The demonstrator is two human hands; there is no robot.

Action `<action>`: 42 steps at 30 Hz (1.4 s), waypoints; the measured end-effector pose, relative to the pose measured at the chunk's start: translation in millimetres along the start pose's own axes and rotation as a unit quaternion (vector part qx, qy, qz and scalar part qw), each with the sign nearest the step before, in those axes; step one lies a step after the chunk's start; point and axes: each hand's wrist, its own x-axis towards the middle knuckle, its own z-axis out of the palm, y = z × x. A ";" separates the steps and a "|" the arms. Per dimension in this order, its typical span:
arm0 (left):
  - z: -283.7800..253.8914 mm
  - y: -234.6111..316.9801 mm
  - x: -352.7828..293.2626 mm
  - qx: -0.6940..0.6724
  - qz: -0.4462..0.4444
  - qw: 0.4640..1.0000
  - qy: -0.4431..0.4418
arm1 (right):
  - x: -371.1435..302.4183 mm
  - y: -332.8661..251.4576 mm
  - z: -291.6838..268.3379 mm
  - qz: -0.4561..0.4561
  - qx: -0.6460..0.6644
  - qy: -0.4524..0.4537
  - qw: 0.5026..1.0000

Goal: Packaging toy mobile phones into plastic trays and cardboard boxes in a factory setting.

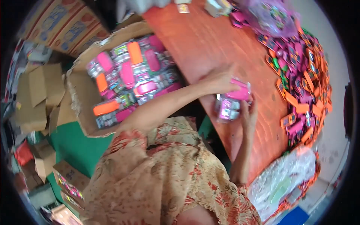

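A clear packet (229, 112) with a pink plastic piece like a toy flip phone (240, 91) is between my hands, over the near edge of the red-brown table. My right hand (249, 112) grips its right side, with the thumb and fingers closed on the wrap. My left hand (220, 80) reaches across from the left, its fingers closed at the packet's upper edge; this hand is partly blurred. To the left, an open cardboard box (77, 99) holds several similar packets, pink and orange. My left forearm passes over the box's right corner.
A long heap of loose orange, pink and purple toy phones (300, 86) lines the table's (202, 37) right side. A purple bag (272, 17) sits at its far end, a clear plastic bag (285, 180) at the near end. Cartons (62, 24) and flattened cardboard (37, 93) stand left.
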 end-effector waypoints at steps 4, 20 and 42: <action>5.9 -11.0 28.5 0.065 0.090 0.990 -0.091 | 18.5 6.1 -10.0 -0.017 -0.024 -0.024 0.999; 9.8 -6.4 -43.4 -0.016 -0.174 0.983 0.060 | -39.9 0.3 2.1 0.014 0.003 -0.030 0.999; -118.1 -170.7 -275.9 -0.588 -0.212 0.518 0.584 | -46.6 -75.3 186.1 -0.083 -0.082 -0.469 0.876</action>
